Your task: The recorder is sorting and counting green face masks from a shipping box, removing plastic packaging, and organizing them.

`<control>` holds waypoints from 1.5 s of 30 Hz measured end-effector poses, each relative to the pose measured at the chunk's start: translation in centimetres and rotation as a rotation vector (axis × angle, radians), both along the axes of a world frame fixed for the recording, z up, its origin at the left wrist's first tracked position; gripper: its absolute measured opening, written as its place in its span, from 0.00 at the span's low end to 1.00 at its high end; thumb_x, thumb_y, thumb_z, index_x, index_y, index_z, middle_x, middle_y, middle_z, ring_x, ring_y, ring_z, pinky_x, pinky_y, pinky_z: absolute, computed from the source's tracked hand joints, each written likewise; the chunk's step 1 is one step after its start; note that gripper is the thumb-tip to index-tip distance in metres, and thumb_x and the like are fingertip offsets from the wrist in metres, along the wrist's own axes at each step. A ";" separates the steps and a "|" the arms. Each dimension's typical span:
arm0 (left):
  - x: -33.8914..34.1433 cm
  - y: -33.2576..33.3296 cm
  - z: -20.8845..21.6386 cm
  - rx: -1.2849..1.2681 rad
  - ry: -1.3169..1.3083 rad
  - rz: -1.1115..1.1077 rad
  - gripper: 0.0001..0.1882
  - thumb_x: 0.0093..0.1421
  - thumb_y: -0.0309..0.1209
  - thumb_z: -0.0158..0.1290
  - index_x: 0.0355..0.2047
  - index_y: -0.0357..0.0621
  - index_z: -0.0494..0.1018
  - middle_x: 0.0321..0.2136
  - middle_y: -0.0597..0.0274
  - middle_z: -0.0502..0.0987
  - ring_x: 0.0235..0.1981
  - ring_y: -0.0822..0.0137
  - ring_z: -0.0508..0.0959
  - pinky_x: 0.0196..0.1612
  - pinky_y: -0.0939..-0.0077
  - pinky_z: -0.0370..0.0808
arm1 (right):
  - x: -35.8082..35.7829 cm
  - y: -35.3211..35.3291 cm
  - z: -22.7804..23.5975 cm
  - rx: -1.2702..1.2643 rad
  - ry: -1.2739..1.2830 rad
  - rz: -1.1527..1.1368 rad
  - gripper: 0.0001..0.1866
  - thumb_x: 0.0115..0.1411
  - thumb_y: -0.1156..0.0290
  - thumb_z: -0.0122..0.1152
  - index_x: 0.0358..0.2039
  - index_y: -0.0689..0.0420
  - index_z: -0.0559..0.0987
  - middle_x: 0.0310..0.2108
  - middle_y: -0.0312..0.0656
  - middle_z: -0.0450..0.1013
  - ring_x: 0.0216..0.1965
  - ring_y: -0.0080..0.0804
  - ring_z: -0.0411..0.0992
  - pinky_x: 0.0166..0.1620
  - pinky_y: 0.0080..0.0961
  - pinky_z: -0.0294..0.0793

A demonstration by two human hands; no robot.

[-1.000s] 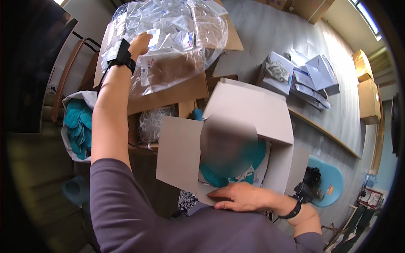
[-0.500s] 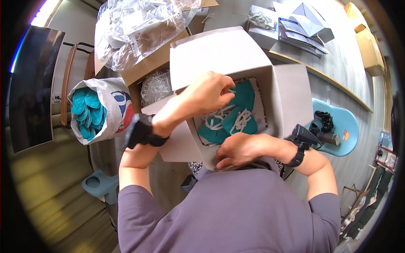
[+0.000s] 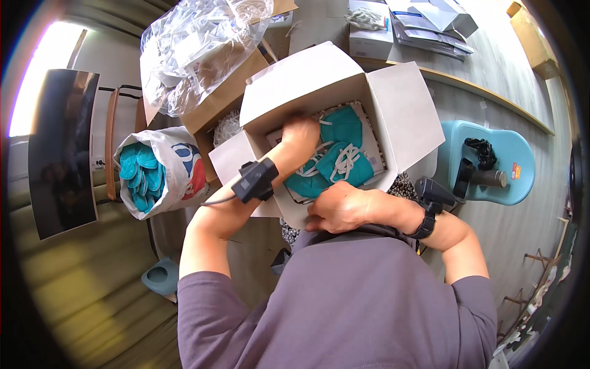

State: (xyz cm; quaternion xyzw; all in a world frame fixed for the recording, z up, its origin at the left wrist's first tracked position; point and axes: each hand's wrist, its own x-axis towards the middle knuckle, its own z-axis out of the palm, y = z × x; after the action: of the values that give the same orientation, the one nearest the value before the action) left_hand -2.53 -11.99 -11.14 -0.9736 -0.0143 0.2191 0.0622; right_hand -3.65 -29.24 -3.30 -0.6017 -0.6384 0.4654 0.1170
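Note:
A white cardboard box [image 3: 304, 83] stands open before me with its flaps spread. Inside lie several teal face masks [image 3: 342, 128] with white ear loops, on a pale layer. My left hand [image 3: 300, 138] reaches down into the box at its left side, beside the masks. Its fingers point away and are hidden, so what they touch does not show. My right hand [image 3: 338, 208] is closed round the near edge of the box, with the thumb on the outside. Each wrist wears a black strapped device.
Left stands a white bag [image 3: 175, 150] full of teal masks. Beyond the box, a brown carton [image 3: 224, 92] holds a clear plastic bag [image 3: 196, 55] of white pieces. A blue stool [image 3: 516, 163] with a dark cylinder is at right. Papers and white boxes [image 3: 372, 46] lie at the back.
My left hand has moved left and deeper into the box, away from the far masks. The box sits turned relative to the view. My right hand stays at its near edge.

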 end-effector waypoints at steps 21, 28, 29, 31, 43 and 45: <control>-5.5 1.8 8.3 -0.567 -0.232 0.333 0.21 0.42 0.26 0.63 0.38 0.39 0.71 0.38 0.47 0.76 0.40 0.47 0.77 0.39 0.59 0.74 | 0.7 -1.7 -0.8 0.221 0.003 -0.439 0.16 0.59 0.61 0.61 0.40 0.61 0.79 0.33 0.52 0.77 0.39 0.54 0.76 0.43 0.43 0.74; -7.3 -0.1 10.4 -0.573 -0.737 0.172 0.19 0.43 0.16 0.58 0.37 0.43 0.70 0.37 0.57 0.75 0.35 0.49 0.78 0.36 0.62 0.75 | 4.2 -1.0 2.9 0.755 -0.122 -1.017 0.17 0.44 0.78 0.72 0.33 0.56 0.74 0.34 0.41 0.73 0.35 0.45 0.73 0.38 0.38 0.74; -7.4 -0.3 10.7 -0.528 -0.741 0.126 0.19 0.43 0.17 0.59 0.37 0.43 0.71 0.37 0.58 0.75 0.34 0.51 0.78 0.36 0.63 0.76 | 4.9 -0.5 3.4 0.909 -0.276 -0.952 0.24 0.40 0.79 0.73 0.39 0.57 0.76 0.39 0.41 0.73 0.39 0.42 0.73 0.40 0.36 0.74; -7.4 -0.5 10.8 -0.469 -0.751 -0.008 0.23 0.41 0.15 0.62 0.39 0.43 0.72 0.39 0.56 0.76 0.35 0.55 0.80 0.37 0.66 0.77 | 5.8 0.2 3.4 0.945 -0.309 -0.818 0.25 0.39 0.80 0.73 0.41 0.58 0.76 0.40 0.41 0.74 0.40 0.42 0.73 0.41 0.35 0.74; -6.2 0.9 12.7 -0.887 -1.071 -0.030 0.31 0.46 0.19 0.65 0.52 0.44 0.69 0.46 0.55 0.76 0.42 0.54 0.80 0.40 0.66 0.79 | 8.6 -1.0 1.0 0.822 0.432 -1.058 0.11 0.52 0.83 0.67 0.37 0.60 0.81 0.37 0.37 0.79 0.37 0.21 0.75 0.37 0.18 0.76; -6.0 0.3 13.2 -0.829 -1.044 -0.087 0.28 0.48 0.19 0.65 0.50 0.44 0.71 0.44 0.52 0.77 0.41 0.52 0.80 0.40 0.66 0.80 | 9.0 -1.6 -0.1 0.705 0.480 -1.059 0.12 0.52 0.82 0.68 0.39 0.60 0.81 0.39 0.37 0.79 0.37 0.20 0.75 0.38 0.18 0.76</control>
State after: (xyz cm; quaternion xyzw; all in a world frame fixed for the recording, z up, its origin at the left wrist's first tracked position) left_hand -8.50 -11.68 2.10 -0.8948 0.0823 -0.2965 -0.3235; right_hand 5.35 -30.82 -3.40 -0.6391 -0.3275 0.2299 0.6569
